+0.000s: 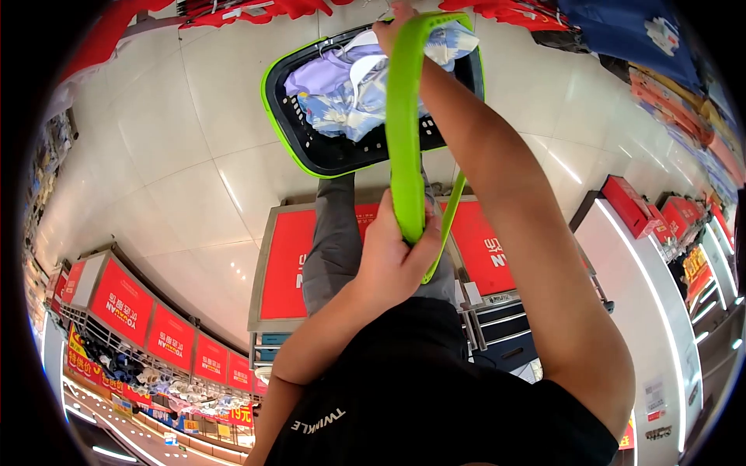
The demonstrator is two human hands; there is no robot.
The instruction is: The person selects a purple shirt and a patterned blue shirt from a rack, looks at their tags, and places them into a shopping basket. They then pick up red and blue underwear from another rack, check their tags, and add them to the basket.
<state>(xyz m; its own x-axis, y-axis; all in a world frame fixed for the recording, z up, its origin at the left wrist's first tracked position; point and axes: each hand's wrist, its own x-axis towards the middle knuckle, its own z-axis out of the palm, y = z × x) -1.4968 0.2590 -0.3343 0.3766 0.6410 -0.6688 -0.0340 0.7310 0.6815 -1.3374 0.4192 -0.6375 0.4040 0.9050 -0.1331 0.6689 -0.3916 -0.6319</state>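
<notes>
My left hand (400,252) is closed around the bright green handle (406,132) of a shopping basket. Black with a green rim, the basket (334,161) holds a light purple garment (320,75) and a blue and white patterned garment (338,109). White hangers (364,71) lie among these clothes. My right hand (392,27) reaches past the handle to the basket's far edge, fingers closed near a thin metal hook; the handle partly covers this hand, and what it grips is unclear.
Red garments (513,12) hang along the far edge, with folded clothes (684,116) at the right. Red-panelled display stands (291,260) are beside my legs. More red-signed shelving (124,303) stands at the left, and a white counter (633,287) at the right.
</notes>
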